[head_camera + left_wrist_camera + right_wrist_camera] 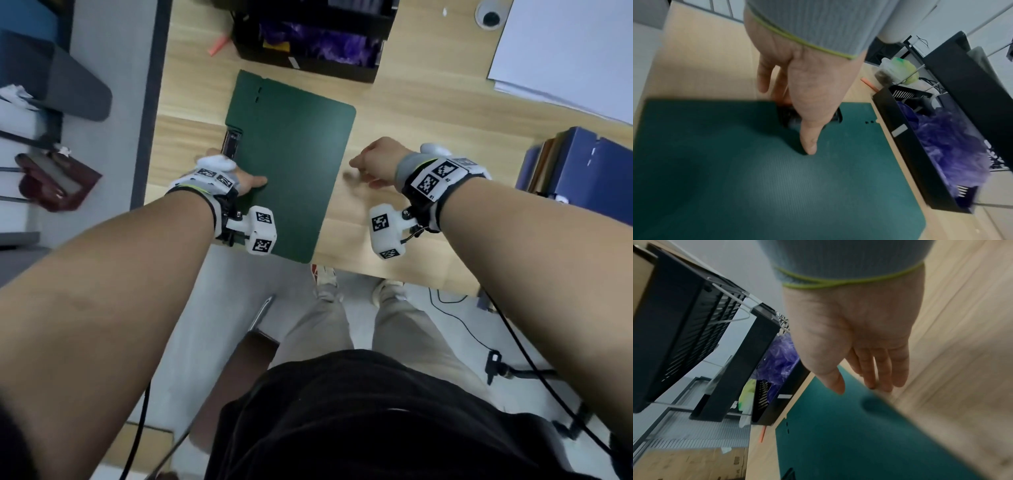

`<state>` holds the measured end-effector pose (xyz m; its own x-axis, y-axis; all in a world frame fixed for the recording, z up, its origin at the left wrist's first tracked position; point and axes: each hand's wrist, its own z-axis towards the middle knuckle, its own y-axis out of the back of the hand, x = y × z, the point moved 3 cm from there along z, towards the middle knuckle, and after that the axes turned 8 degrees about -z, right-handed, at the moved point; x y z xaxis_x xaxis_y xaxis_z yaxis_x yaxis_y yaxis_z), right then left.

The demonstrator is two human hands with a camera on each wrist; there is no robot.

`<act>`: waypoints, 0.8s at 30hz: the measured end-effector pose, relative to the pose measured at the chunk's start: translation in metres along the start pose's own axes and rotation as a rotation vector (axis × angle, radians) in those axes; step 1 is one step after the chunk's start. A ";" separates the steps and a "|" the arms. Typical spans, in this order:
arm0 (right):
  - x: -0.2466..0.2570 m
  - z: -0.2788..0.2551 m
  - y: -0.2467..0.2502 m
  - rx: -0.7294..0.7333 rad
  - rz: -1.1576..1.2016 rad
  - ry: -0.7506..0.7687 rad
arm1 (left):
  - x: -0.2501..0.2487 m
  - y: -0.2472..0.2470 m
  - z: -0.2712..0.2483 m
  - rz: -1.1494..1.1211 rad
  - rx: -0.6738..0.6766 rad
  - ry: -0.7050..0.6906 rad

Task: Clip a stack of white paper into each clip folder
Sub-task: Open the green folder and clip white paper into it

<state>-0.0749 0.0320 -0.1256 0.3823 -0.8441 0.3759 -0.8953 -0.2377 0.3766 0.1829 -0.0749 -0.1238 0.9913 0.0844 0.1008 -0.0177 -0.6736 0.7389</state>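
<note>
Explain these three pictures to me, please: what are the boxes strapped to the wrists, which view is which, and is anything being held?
No robot: a person wears cameras on head and wrists. The head view looks down on a wooden desk. The left hand grips the black metal clip of the dark green plastic clip folder, thumb on its cover. The right hand hangs relaxed, holding nothing. The stack of white paper lies far right, dark blue folders nearer. The other pictures look along each hand.
</note>
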 end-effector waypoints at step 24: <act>-0.081 -0.048 0.134 -0.075 0.242 -0.082 | -0.169 -0.047 -0.069 -0.232 0.229 -0.462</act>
<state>-0.2144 0.0913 -0.0648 0.1363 -0.9088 0.3942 -0.9378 0.0099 0.3471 0.0072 -0.0066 -0.1293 0.9210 -0.0462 -0.3868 0.1848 -0.8224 0.5381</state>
